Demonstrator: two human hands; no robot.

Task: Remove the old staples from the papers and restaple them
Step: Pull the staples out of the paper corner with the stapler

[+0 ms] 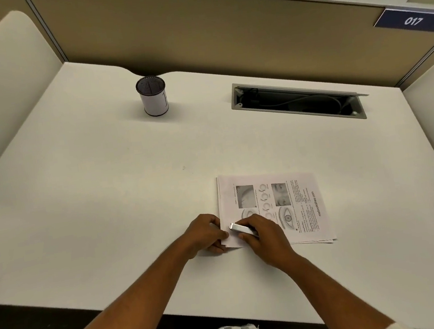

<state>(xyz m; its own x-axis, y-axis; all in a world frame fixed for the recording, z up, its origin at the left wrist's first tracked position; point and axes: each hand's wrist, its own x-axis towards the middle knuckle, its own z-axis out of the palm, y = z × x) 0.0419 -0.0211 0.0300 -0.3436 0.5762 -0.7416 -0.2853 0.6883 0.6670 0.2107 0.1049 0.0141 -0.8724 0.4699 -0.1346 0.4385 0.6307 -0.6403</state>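
A thin stack of printed papers [302,204] with eye pictures lies on the white desk [107,196], right of centre. My left hand [206,233] pinches the stack's near left corner against the desk. My right hand [263,235] rests on the papers just beside it, closed around a small silver stapler [240,229] whose front end points toward the left hand at that corner. Any staple in the corner is hidden by my fingers.
A mesh pen cup [151,95] wrapped in white paper stands at the back left. An open cable slot [297,101] is cut into the desk at the back right. Beige partition walls enclose the desk, with a blue sign [412,21] reading 017.
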